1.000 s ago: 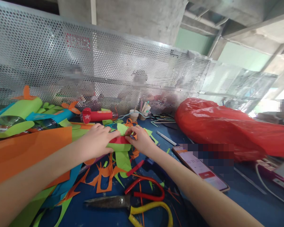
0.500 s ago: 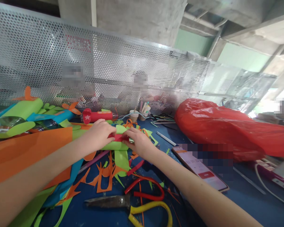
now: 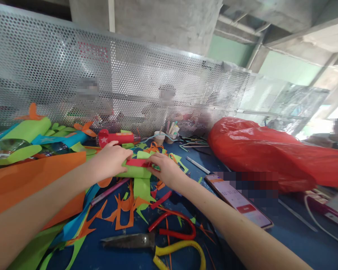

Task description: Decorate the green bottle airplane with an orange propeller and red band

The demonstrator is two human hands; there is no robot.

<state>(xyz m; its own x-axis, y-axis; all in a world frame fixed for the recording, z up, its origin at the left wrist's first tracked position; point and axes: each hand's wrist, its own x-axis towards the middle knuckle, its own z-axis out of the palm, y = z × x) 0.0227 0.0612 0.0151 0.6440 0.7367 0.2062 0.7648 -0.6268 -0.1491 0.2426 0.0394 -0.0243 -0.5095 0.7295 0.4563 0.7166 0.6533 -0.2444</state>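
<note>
Green paper roll [image 3: 133, 172] lies crosswise between my two hands, over the scraps on the desk [image 3: 295, 240], with the red strip [image 3: 136, 162] running along its top. My left hand [image 3: 110, 159] holds the left end, thumb in front and fingers over the top; my right hand [image 3: 167, 170] holds the other end, fingertips on the strip's right end (how firmly either one grips, I cannot tell). To seat the strip well, I think I should line it up with the roll's length, then press from the middle outward, lightly, so the paper doesn't dent. The green flap [image 3: 141, 188] in front should lie flat meanwhile, clear of the orange offcuts [image 3: 124, 220] beside it.
</note>
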